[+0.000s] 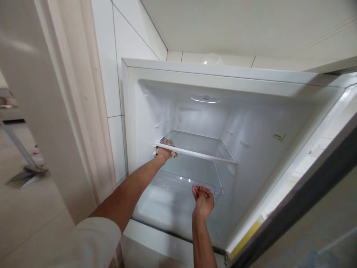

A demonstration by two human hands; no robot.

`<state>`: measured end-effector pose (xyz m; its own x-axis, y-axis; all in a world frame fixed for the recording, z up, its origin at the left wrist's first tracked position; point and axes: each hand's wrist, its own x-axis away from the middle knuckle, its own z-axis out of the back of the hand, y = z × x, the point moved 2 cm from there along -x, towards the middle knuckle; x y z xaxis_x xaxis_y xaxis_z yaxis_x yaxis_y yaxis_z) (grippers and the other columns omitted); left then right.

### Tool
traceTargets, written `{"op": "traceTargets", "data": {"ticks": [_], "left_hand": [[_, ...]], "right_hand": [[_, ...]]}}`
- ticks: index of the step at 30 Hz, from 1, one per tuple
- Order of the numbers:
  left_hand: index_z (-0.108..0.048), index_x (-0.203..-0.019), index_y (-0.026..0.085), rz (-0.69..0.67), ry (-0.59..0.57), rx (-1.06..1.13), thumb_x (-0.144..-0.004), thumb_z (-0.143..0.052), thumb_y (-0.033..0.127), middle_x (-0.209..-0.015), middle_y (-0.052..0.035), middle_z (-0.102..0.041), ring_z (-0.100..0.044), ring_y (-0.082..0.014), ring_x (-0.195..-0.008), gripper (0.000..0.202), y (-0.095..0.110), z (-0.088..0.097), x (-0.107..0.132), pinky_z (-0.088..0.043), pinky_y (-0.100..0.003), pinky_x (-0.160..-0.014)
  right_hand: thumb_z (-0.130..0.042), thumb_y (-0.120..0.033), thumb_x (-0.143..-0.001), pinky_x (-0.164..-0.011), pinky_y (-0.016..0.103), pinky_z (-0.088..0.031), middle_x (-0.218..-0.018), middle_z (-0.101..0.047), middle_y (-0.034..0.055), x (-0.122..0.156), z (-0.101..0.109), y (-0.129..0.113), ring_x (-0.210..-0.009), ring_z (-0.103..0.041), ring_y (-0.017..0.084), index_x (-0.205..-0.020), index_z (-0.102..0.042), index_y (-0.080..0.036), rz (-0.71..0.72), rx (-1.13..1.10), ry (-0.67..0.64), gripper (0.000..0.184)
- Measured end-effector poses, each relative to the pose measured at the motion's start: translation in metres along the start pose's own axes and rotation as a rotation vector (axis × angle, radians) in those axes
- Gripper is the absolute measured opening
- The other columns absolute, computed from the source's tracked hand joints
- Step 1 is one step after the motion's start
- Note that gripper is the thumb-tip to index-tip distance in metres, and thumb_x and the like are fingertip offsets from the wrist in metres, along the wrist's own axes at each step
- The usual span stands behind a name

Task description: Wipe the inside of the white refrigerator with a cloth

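Observation:
An open white refrigerator compartment (206, 115) is in front of me. My left hand (166, 144) reaches in at the left end of the upper glass shelf (195, 143), partly seen through the glass. It is closed on a crumpled pale cloth (173, 153), which shows below the shelf's front trim. My right hand (203, 199) is lower and to the right, in front of the lower clear shelf (173, 180). Its fingers are curled together with the palm turned upward, and I see nothing in them.
The open fridge door (306, 201) angles across the right side, with a yellow strip (247, 238) near its hinge. A door frame (72, 93) stands close on the left. Beyond it, a dustpan (26, 176) is on the floor. White wall tiles (115, 145) border the fridge.

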<state>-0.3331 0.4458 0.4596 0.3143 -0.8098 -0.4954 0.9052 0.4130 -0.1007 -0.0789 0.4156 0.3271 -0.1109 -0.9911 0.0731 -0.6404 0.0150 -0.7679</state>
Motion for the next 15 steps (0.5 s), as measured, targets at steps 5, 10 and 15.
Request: {"op": "traceTargets", "data": {"ticks": [5, 10, 15], "left_hand": [[-0.066, -0.124, 0.010, -0.001, 0.040, -0.007, -0.097, -0.049, 0.019, -0.131, -0.0212, -0.067, -0.056, -0.0359, -0.131, 0.033, -0.005, -0.023, -0.036, -0.038, -0.058, -0.113], [-0.066, -0.127, 0.012, -0.094, 0.083, 0.001, -0.095, -0.046, 0.014, -0.139, -0.0218, -0.063, -0.048, -0.0336, -0.140, 0.039, -0.010, -0.049, -0.058, -0.029, -0.051, -0.121], [-0.065, -0.126, 0.009, -0.047, 0.107, 0.019, -0.095, -0.041, 0.010, -0.135, -0.0195, -0.065, -0.048, -0.0338, -0.136, 0.039, -0.007, -0.071, -0.087, -0.030, -0.050, -0.118]], "right_hand": [[-0.093, -0.055, -0.052, -0.066, 0.029, -0.067, -0.072, -0.075, 0.0041, 0.002, 0.004, 0.000, -0.067, -0.075, 0.019, -0.088, -0.058, -0.015, -0.048, -0.029, -0.006, 0.065], [-0.092, -0.059, -0.056, -0.066, 0.028, -0.067, -0.077, -0.077, 0.0057, 0.003, 0.008, 0.002, -0.072, -0.077, 0.020, -0.090, -0.059, -0.014, -0.069, -0.020, -0.014, 0.066], [-0.088, -0.060, -0.064, -0.066, 0.031, -0.068, -0.081, -0.078, 0.0080, -0.001, 0.014, 0.010, -0.074, -0.077, 0.021, -0.093, -0.059, -0.015, -0.060, 0.024, -0.019, 0.061]]}}
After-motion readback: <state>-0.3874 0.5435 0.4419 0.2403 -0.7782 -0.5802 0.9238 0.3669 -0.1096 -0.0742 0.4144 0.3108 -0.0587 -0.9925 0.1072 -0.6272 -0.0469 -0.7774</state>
